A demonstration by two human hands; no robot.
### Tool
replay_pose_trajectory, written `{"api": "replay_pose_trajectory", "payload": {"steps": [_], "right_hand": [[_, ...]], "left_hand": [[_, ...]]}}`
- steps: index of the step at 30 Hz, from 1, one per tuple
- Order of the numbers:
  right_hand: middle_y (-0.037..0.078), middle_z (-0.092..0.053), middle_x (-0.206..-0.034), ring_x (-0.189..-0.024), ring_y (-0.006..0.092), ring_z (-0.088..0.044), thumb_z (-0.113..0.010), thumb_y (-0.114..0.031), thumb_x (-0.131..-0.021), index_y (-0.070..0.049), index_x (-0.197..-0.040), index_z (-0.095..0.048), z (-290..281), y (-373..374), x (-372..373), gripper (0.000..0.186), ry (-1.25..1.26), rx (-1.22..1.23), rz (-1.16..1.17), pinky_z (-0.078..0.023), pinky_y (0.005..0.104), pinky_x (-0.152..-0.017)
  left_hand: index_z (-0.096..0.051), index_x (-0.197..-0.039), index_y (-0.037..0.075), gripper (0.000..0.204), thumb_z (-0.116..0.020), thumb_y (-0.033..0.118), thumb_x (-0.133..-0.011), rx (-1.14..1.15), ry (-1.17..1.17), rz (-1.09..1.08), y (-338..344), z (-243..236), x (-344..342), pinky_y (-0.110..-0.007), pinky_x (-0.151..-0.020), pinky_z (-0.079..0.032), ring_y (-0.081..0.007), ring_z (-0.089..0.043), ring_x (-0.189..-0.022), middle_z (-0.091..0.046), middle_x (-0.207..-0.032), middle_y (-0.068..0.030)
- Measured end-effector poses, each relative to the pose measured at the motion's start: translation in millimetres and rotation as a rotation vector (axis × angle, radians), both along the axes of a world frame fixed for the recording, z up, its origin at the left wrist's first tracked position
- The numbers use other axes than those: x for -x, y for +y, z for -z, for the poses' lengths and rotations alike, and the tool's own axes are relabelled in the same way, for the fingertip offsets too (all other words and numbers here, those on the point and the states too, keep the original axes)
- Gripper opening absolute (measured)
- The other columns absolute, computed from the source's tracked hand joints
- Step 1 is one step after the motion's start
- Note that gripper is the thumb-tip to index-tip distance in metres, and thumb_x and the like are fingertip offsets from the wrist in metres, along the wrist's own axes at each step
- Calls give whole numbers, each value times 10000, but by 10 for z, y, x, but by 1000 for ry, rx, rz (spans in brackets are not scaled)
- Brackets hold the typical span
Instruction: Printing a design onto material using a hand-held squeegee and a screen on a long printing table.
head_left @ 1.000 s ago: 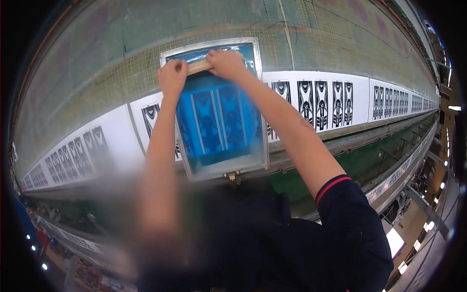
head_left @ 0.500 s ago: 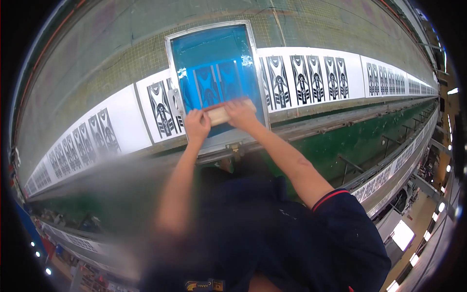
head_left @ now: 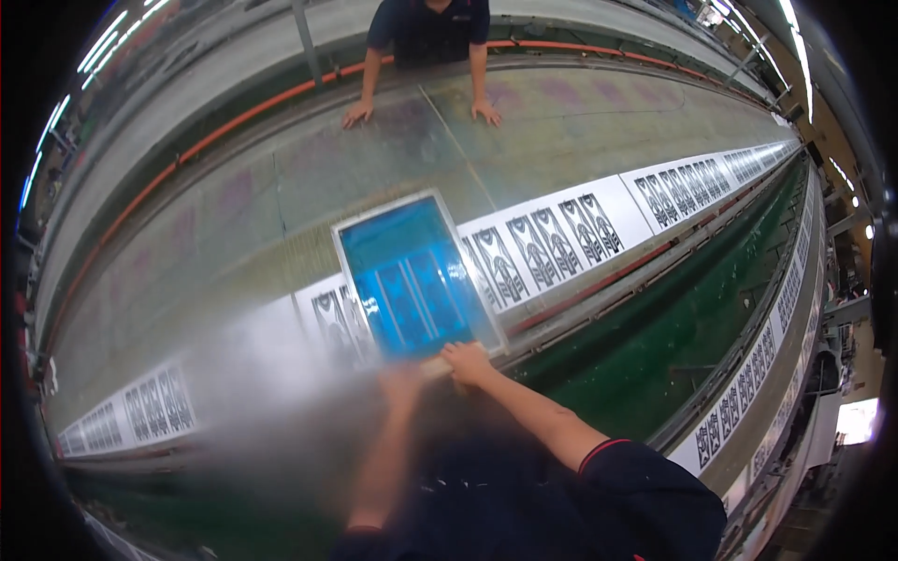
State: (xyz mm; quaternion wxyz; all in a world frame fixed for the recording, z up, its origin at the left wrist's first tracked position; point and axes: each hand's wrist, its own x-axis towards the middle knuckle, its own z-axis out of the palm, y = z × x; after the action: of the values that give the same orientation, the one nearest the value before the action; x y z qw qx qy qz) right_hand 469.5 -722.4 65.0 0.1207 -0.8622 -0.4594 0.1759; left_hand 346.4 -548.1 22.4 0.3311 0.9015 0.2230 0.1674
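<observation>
A silk-screen frame (head_left: pixel 393 236) with blue mesh and a pale metal border lies on the long table, over white sheets (head_left: pixel 625 198) printed with black patterns. At its near end is a wooden squeegee (head_left: pixel 434 366), held crosswise between my hands. My right hand (head_left: pixel 468 363) is closed around the squeegee's right part. My left hand (head_left: pixel 402 381) is at its left part, its outline smeared by a hazy blur in the picture. The squeegee's lower edge is hidden from me.
Across the table a person (head_left: pixel 430 37) leans with both hands on the greenish table top (head_left: pixel 374 154). An orange pipe (head_left: pixel 234 131) runs along the far edge. A metal rail (head_left: pixel 599 309) lines the near edge, above a green floor (head_left: pixel 617 351). Another row of printed sheets (head_left: pixel 748 393) lies to the right.
The view has tilted upward, bringing the person opposite into sight. Both hands and the squeegee have come nearer to me, to the near end of the silk-screen frame.
</observation>
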Motion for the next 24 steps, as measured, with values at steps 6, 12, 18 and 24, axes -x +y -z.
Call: {"api": "replay_pose_trajectory", "payload": {"steps": [6, 12, 18, 24], "right_hand": [[176, -721, -1066, -1033, 331, -708, -788, -171, -773, -76, -1133, -682, -75, 125, -66, 387, 356, 258, 25, -558, 488, -885], [187, -673, -1136, -1128, 387, -630, -749, -154, -793, -48, -1160, -695, 494, -231, -324, 386, -60, -175, -62, -524, 520, -968], [80, -604, -1026, -969, 287, -609, -733, -237, -745, -83, -1003, -656, 258, -252, -547, 310, -1, -106, -118, -491, 436, -816], [57, -607, -986, -952, 285, -602, -805, -225, -689, -97, -969, -663, 308, -194, -1076, 339, -109, -154, -248, -473, 430, -826]], "left_hand": [[-662, -788, 44, 216, -661, 223, -907, -46, 40, -79, -28, 48, 194, -505, -805, -451, -376, -620, -887, -634, -844, -144], [-749, -933, 19, 310, -683, 322, -933, 0, 352, -77, 118, 163, 147, -546, -848, -519, -433, -680, -924, -727, -937, -219], [-630, -786, 54, 123, -655, 108, -894, -7, 202, -28, 108, -74, -88, -466, -788, -427, -353, -597, -875, -611, -841, -139], [-652, -775, 29, 154, -688, 112, -900, 60, 197, -94, 278, -263, -595, -456, -763, -432, -349, -598, -786, -609, -771, -135]]}}
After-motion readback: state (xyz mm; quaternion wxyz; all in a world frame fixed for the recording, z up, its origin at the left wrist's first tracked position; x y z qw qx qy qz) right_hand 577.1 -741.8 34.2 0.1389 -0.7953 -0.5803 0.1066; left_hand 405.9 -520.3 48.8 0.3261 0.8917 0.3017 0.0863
